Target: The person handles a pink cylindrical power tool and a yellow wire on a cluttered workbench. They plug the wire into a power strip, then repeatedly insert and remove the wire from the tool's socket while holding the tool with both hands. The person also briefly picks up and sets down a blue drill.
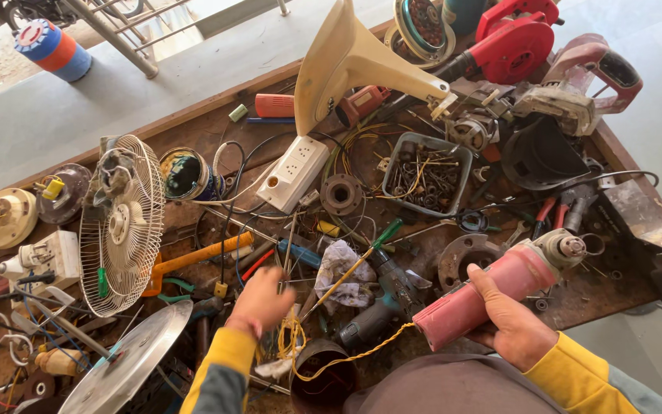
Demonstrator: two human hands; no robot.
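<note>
My right hand grips a pink angle grinder by its body, the metal spindle head pointing up and right. A yellow cord runs from the grinder's rear end down toward a dark round can near my body. My left hand reaches into the clutter in the middle of the bench, fingers curled down over tools and yellow wire; whether it grips anything is hidden. A green-handled screwdriver and a dark cordless drill lie just right of that hand, beside a crumpled rag.
The wooden workbench is crowded: a white fan guard, a metal disc, a white power strip, a grey tray of parts, a cream horn-shaped housing, a red blower, a circular saw, pliers.
</note>
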